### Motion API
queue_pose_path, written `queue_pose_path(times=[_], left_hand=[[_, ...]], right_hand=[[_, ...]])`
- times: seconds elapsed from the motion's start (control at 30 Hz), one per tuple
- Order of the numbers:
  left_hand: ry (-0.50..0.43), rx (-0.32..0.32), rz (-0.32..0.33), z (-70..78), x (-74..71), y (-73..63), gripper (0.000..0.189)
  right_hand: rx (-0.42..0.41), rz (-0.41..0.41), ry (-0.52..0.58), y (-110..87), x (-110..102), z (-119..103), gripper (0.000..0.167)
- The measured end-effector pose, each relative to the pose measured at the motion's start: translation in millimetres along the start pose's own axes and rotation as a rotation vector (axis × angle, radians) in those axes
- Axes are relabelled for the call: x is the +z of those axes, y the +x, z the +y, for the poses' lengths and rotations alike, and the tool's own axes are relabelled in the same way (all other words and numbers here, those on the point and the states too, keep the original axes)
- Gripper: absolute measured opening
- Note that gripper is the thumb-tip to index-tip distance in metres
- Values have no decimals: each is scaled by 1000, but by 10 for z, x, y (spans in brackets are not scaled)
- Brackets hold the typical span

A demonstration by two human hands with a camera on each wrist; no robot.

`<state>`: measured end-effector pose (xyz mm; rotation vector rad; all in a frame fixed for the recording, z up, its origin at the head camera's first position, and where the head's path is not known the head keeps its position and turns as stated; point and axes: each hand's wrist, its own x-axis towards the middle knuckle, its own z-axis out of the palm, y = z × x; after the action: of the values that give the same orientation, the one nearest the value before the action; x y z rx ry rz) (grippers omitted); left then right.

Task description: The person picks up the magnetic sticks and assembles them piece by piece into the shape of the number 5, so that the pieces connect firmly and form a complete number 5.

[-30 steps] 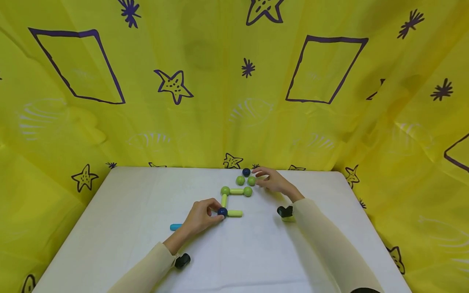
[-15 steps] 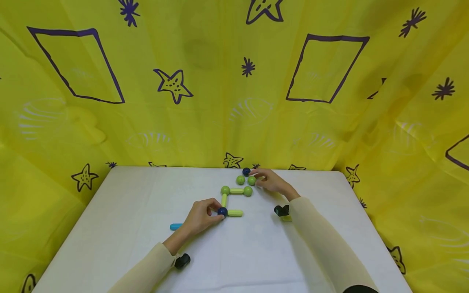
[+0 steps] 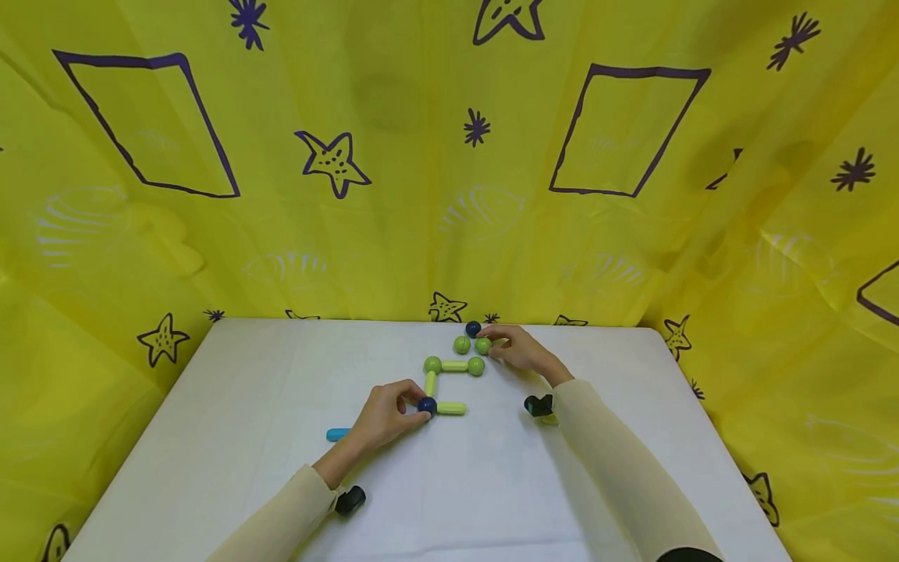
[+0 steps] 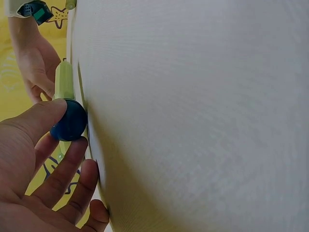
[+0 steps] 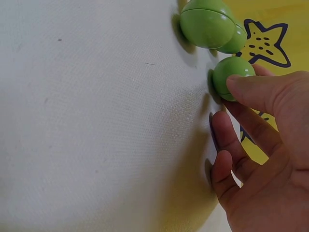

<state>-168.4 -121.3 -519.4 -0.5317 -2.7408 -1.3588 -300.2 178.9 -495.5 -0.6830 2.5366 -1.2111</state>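
My left hand [image 3: 385, 415] pinches a dark blue ball [image 4: 72, 122] between thumb and fingers. From that ball a pale green rod [image 3: 451, 408] points right and another rod [image 3: 431, 383] runs back to a green ball [image 3: 431, 365]. A third rod [image 3: 455, 366] links this corner ball to a second green ball [image 3: 476, 367]. At the table's far side, my right hand [image 3: 523, 349] holds a loose green ball [image 5: 231, 77], thumb on its near face and a finger behind it.
Beside the held green ball lie another green ball [image 3: 461, 345] and a dark blue ball [image 3: 474, 329], near the back edge. A blue rod [image 3: 338, 434] lies left of my left wrist. A yellow curtain [image 3: 393, 234] hangs behind the white table [image 3: 463, 499].
My right hand has moved slightly left, and its fingers have closed in on the green ball. My left hand stays on the dark blue ball.
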Motion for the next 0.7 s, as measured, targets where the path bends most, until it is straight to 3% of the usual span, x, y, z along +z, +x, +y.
queue_pose_path(times=[0.7], left_hand=[[1,4,-26,13,-26,26,19]], right_hand=[[82,18,-48,19,-8,-33,32]])
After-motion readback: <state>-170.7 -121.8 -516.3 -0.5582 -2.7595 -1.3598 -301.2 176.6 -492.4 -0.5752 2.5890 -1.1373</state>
